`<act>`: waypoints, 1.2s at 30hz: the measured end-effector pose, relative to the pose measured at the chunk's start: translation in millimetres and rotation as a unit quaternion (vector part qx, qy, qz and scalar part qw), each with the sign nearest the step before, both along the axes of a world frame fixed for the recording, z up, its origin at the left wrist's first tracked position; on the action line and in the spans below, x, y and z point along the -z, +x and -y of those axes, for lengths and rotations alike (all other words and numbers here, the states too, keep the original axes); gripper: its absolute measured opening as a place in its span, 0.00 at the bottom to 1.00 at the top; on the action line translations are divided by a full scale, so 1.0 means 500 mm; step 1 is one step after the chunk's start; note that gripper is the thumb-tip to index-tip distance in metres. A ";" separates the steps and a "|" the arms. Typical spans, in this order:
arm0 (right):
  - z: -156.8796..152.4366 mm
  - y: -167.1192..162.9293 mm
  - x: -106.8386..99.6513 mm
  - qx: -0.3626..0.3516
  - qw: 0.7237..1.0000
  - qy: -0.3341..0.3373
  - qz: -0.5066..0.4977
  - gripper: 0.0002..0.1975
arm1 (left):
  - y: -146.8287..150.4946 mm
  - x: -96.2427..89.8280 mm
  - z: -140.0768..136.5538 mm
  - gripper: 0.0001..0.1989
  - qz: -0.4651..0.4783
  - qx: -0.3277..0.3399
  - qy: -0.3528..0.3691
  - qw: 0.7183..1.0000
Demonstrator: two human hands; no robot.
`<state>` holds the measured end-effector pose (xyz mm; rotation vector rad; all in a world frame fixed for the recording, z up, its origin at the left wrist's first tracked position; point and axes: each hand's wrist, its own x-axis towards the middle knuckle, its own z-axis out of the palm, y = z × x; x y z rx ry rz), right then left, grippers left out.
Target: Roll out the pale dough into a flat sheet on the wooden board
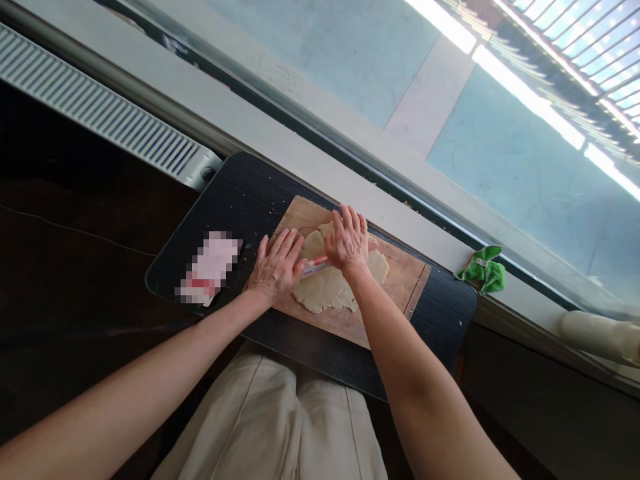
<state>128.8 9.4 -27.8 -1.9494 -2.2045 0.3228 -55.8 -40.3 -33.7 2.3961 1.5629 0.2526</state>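
Observation:
A flat, ragged-edged sheet of pale dough [320,293] lies on a wooden cutting board [417,273]. Across the dough runs a slim white cylinder with red and blue marks [316,267], visible only between my hands; its exact kind I cannot make out. My left hand [277,267] presses down at its left end, fingers stretched out over the board's left side. On the far right part of the cylinder rests my right hand [349,239], palm down with fingers extended and slightly bent. Both hands cover the cylinder's ends.
The board sits on a small black table [240,193] with scattered crumbs. A pixelated pinkish-white item [213,267] lies at its left. Beyond are a windowsill [300,157] holding a green cloth [485,270], a pale cylindrical object [597,335] at right, and a radiator [100,100] at left.

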 end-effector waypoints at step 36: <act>0.224 0.085 -0.010 0.004 0.999 -0.006 -0.036 0.23 | 0.079 -0.028 -0.066 0.23 0.015 0.189 -0.013 0.982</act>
